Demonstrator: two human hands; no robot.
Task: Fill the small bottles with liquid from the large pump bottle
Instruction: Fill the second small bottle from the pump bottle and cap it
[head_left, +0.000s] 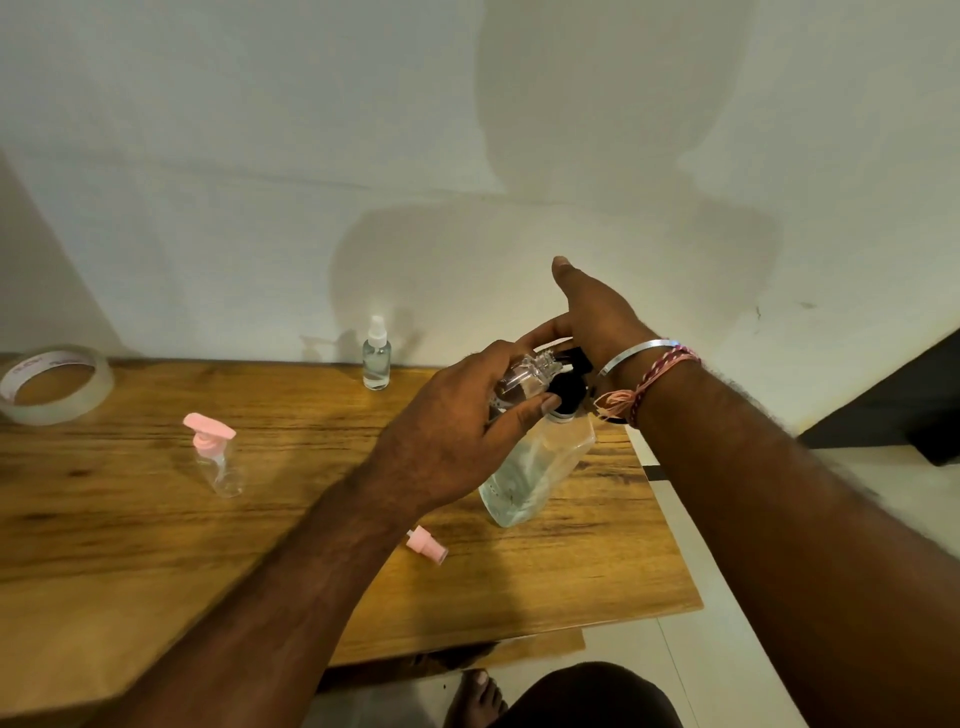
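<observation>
Left hand (457, 426) grips a small clear plastic bottle (524, 376) at the black pump (569, 382). Right hand (592, 317), fingers straight, presses that pump atop the large clear bottle (535, 473) below.

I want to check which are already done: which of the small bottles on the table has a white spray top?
The small bottle at the back by the wall: white spray top, upright. The other small bottle, nearer left, has a pink pump.

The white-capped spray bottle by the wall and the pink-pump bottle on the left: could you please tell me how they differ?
The white-capped spray bottle holds clear liquid most of the way up; the pink-pump bottle looks empty. The first has a slim white spray top, the second a wide pink pump head. The first stands at the table's back edge by the wall, the second nearer the person. Both are small, clear, upright and untouched.
</observation>
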